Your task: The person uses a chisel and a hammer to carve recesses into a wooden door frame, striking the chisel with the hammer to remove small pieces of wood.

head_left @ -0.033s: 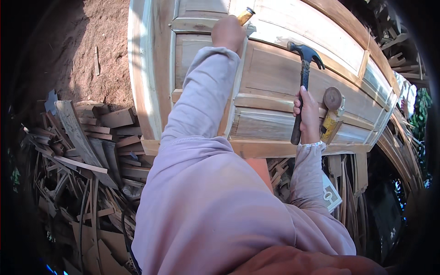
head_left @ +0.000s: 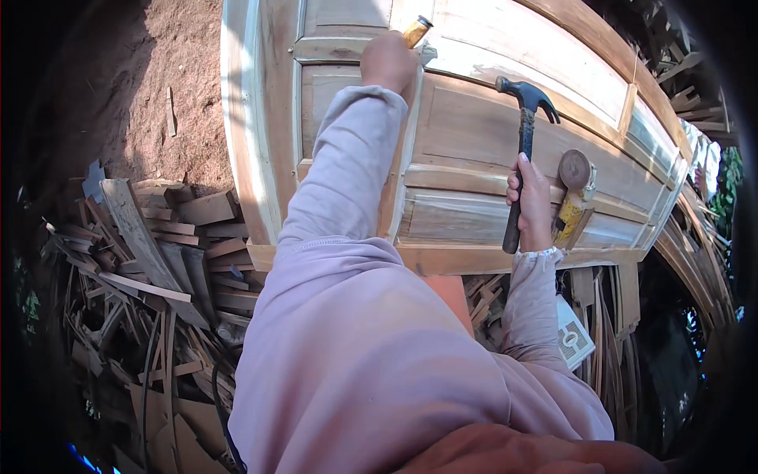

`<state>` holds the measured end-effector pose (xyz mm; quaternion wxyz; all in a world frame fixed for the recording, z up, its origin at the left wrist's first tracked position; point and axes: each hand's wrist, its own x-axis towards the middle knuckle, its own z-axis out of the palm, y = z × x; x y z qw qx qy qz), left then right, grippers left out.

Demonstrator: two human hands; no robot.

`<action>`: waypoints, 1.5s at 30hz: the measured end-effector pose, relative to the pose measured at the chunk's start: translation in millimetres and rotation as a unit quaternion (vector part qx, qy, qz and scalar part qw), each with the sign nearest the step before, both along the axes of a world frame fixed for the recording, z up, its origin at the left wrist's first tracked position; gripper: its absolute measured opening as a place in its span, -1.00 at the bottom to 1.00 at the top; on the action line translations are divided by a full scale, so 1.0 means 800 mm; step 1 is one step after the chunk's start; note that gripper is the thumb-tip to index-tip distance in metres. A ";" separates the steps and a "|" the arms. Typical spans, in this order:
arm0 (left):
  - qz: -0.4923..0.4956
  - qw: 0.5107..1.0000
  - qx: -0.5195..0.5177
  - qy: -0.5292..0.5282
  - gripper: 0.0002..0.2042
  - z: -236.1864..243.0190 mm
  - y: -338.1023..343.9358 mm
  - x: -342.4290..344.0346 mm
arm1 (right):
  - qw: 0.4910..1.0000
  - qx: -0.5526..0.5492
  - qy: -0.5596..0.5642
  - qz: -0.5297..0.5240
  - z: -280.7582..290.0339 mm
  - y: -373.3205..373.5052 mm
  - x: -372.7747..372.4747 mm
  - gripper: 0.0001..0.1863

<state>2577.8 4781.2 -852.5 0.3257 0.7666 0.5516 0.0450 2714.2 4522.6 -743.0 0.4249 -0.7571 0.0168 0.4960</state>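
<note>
While my left hand (head_left: 387,62) is closed around the yellow handle of what I take to be a chisel (head_left: 416,32), over the far part of the door (head_left: 474,130) and left of its middle, the capped end stands clear of the fist, presumably to leave it exposed. The tip is hidden; I cannot tell whether it meets the door. My right hand (head_left: 534,197) is clamped on the hammer (head_left: 526,138) over the door's near right part, well below the head, probably for leverage; the claw faces right. On the door, just right of that hand, lies an apparent grinder (head_left: 568,213), likely set there for reach. Scraps (head_left: 208,207) are heaped beyond the door's near left corner, seemingly discarded.
</note>
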 end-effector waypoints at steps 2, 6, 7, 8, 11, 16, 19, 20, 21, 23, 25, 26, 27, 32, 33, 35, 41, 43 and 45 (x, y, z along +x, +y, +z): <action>-0.002 1.000 -0.005 -0.015 -0.71 -0.002 0.004 -0.006 | 1.000 -0.008 -0.010 0.007 0.005 -0.016 0.004 -0.69; 0.022 0.998 -0.035 -0.052 -0.68 -0.016 0.013 -0.015 | 1.000 -0.006 -0.003 -0.012 0.014 -0.043 0.009 -0.71; 0.038 0.996 -0.053 -0.060 -0.67 -0.022 0.017 -0.023 | 1.000 -0.005 0.008 -0.014 0.014 -0.046 0.010 -0.71; 0.046 0.994 -0.060 -0.073 -0.65 -0.022 0.016 -0.019 | 1.000 -0.001 -0.012 0.002 0.012 -0.051 0.013 -0.71; 0.050 0.992 -0.091 -0.078 -0.59 -0.002 0.015 -0.029 | 0.999 -0.004 -0.022 0.035 0.008 -0.045 0.009 -0.75; 0.032 0.994 -0.093 0.056 -0.48 0.093 -0.001 -0.077 | 0.995 0.094 0.003 0.041 -0.035 0.013 -0.006 -0.76; 0.093 0.984 -0.100 0.117 -0.50 0.132 -0.026 -0.143 | 0.988 0.144 0.018 -0.046 -0.042 0.066 -0.029 -0.77; 0.127 0.980 -0.107 0.114 -0.51 0.138 -0.035 -0.166 | 0.988 0.146 0.022 -0.046 -0.045 0.078 -0.044 -0.77; 0.160 0.975 -0.114 0.108 -0.52 0.144 -0.044 -0.183 | 0.989 0.134 -0.013 -0.063 -0.046 0.088 -0.057 -0.76; 0.174 0.970 -0.123 0.120 -0.54 0.152 -0.062 -0.199 | 0.987 0.086 -0.132 0.025 -0.078 0.090 -0.087 -0.72; 0.196 0.962 -0.133 0.134 -0.55 0.154 -0.078 -0.215 | 0.967 0.049 -0.210 0.136 -0.097 0.084 -0.113 -0.70; 0.205 0.958 -0.142 0.142 -0.56 0.157 -0.086 -0.225 | 0.971 0.078 -0.123 0.190 -0.085 0.081 -0.123 -0.66; 0.212 0.954 -0.151 0.150 -0.56 0.157 -0.092 -0.233 | 0.964 0.104 -0.036 0.241 -0.073 0.077 -0.129 -0.61; 0.186 0.968 -0.093 0.137 -0.59 0.140 -0.094 -0.255 | 0.995 0.098 0.017 0.022 -0.034 0.055 -0.087 -0.71; 0.170 0.975 -0.065 0.127 -0.62 0.136 -0.094 -0.260 | 0.993 0.112 0.014 -0.024 -0.030 0.054 -0.076 -0.74; 0.166 0.978 -0.062 0.114 -0.61 0.128 -0.093 -0.259 | 0.990 0.126 0.008 -0.071 -0.025 0.046 -0.052 -0.77; 0.118 0.988 -0.024 0.101 -0.62 0.127 -0.079 -0.180 | 0.979 0.137 0.085 -0.127 -0.009 -0.022 -0.034 -0.80; 0.096 0.990 -0.008 0.105 -0.64 0.108 -0.067 -0.155 | 0.980 0.120 0.105 -0.115 0.001 -0.048 -0.049 -0.80; 0.070 0.990 0.051 0.111 -0.65 0.074 -0.053 -0.132 | 0.981 0.106 0.130 -0.096 0.005 -0.072 -0.063 -0.80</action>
